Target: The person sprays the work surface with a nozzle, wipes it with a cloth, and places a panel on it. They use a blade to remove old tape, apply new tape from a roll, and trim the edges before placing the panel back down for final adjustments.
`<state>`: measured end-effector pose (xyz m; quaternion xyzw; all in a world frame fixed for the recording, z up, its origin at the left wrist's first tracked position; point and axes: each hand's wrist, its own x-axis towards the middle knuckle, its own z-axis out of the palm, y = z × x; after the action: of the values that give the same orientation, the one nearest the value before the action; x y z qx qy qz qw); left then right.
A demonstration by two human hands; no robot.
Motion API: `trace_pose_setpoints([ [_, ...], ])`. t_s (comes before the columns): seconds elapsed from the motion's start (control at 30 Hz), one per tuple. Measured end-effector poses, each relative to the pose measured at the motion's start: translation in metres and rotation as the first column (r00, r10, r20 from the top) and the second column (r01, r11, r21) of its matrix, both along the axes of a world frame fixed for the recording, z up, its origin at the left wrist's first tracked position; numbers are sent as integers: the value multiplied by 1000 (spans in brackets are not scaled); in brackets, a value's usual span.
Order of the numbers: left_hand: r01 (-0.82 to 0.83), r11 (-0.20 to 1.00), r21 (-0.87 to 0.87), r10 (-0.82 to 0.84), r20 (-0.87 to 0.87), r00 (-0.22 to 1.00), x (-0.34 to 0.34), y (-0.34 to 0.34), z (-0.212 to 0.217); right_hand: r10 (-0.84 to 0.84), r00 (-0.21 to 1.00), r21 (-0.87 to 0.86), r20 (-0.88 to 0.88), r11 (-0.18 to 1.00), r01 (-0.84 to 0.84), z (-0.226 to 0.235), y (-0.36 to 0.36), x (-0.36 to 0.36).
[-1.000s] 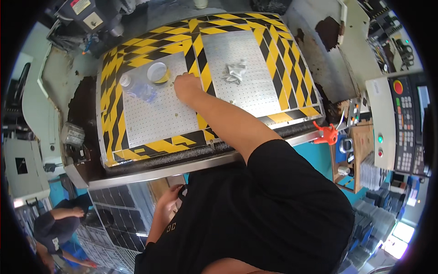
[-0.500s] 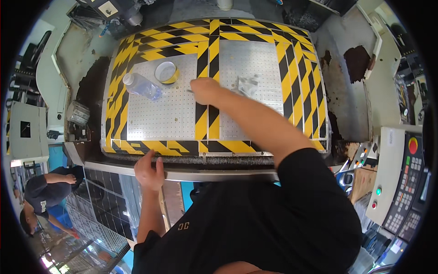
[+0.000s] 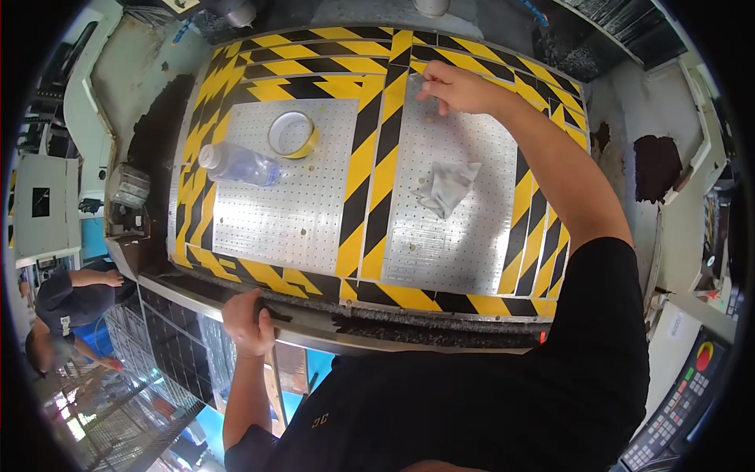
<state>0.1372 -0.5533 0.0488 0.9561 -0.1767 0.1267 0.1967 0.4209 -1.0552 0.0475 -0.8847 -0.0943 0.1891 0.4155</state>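
Observation:
My right hand [image 3: 448,88] reaches over the far part of the plate's right half. Its fingers are bent together near the black-and-yellow tape; what they hold, if anything, is too small to make out. A crumpled grey cloth [image 3: 447,187] lies on the perforated metal plate [image 3: 275,228], nearer to me than that hand. My left hand [image 3: 248,322] rests on the metal front rail [image 3: 314,340], thumb and fingers apart. On the plate's left half, a clear plastic bottle [image 3: 242,164] lies on its side beside a roll of black-and-yellow tape [image 3: 292,135].
Hazard-striped tape strips [image 3: 370,149] border the plate and run down its middle. A control panel [image 3: 680,401] with a red button stands at the right. Another person [image 3: 71,303] works at the far left, beside wire racks [image 3: 141,354].
My right hand has moved from the central tape strip to the far right half of the plate. My left hand stays on the rail. The view has shifted and tilted.

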Motion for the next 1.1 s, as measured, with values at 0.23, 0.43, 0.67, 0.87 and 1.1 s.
trace_pose_setpoints([
  [0.23, -1, 999, 48, 3, -40, 999, 1, 1, -4, 66, 979, 14, -193, 998, -64, -16, 12, 5],
  [0.43, -18, 999, 49, 22, -80, 997, -1, 3, -7, 70, 975, 4, -210, 998, -71, -12, -23, -9],
  [0.67, -2, 998, 59, 8, -108, 994, -4, 8, -9, -75, 948, -175, -310, 984, 21, 7, -96, -47],
  [0.87, 6, 996, 94, 6, -129, 992, -6, 8, -11, -188, 923, -308, -335, 948, 81, 15, -140, -75],
  [1.1, -3, 996, 92, 16, -137, 991, -6, 8, -12, -228, 917, -257, -328, 956, 145, 13, -171, -93],
])
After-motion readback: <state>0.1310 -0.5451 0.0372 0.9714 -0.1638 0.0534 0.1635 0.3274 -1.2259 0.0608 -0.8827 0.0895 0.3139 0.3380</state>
